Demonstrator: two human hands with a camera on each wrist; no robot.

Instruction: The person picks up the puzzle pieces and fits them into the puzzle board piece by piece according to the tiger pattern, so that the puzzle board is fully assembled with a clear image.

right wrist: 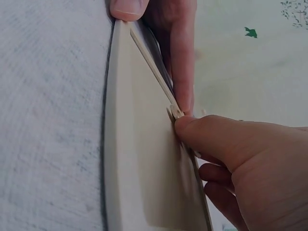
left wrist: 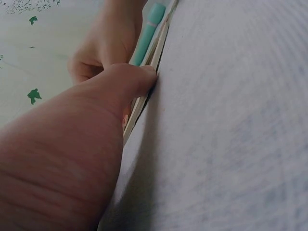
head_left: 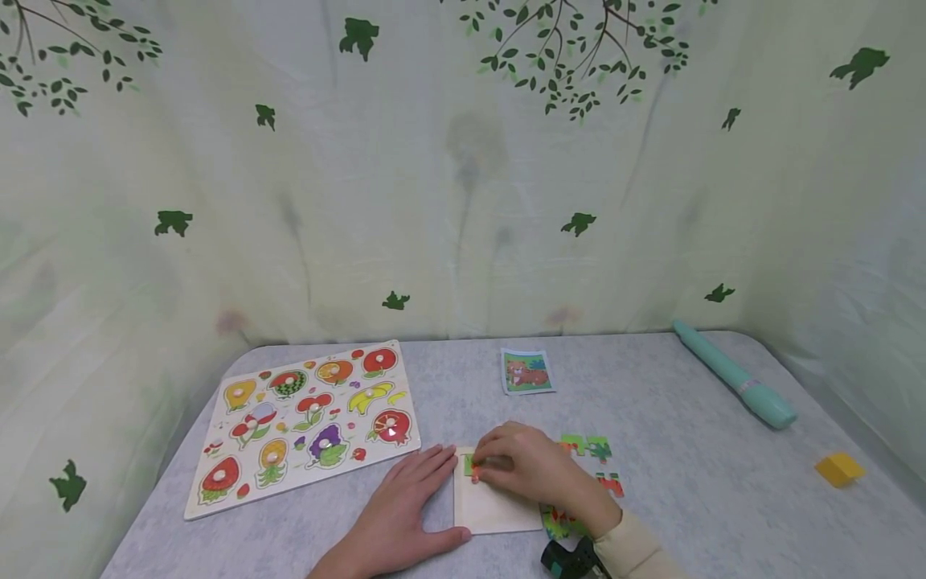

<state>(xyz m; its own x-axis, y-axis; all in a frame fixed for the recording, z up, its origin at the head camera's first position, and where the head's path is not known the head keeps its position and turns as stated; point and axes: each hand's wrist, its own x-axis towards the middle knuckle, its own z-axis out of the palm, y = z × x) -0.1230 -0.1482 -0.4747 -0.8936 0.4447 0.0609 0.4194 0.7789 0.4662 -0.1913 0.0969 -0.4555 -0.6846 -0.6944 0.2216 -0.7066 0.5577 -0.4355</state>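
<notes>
A pale wooden puzzle board (head_left: 499,508) with a raised rim lies near the table's front. The left hand (head_left: 405,515) rests flat along its left side, fingers straight, thumb at the lower left corner. Over the upper left corner, the right hand (head_left: 531,470) pinches a small green and orange puzzle piece (head_left: 469,465) between thumb and fingers. In the right wrist view that hand (right wrist: 240,159) holds the piece at the rim of the board (right wrist: 144,144). Loose puzzle pieces (head_left: 599,449) lie right of the board, partly hidden by the right forearm.
A fruit puzzle board (head_left: 289,482) lies at the left. A small bear picture card (head_left: 528,372) sits at the back middle. Towards the right are a teal stick-shaped object (head_left: 734,376) and a yellow block (head_left: 839,469). A black device (head_left: 571,559) is at the right wrist.
</notes>
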